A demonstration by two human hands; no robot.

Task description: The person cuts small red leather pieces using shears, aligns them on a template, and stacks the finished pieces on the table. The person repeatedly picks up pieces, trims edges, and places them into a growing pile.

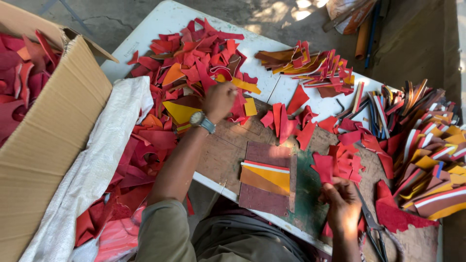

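Scraps fill our view: our left hand (pixel 219 100) closes into the red scrap pile (pixel 194 63) at upper centre, our right hand (pixel 343 203) pinches a red scrap (pixel 324 167) at lower right.

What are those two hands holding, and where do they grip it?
The right hand pinches a red scrap by its lower edge. The left hand is closed in the red scrap pile; what it grips cannot be told.

A single head-worn camera looks steeply down, close over the white table (pixel 160 22) and lap.
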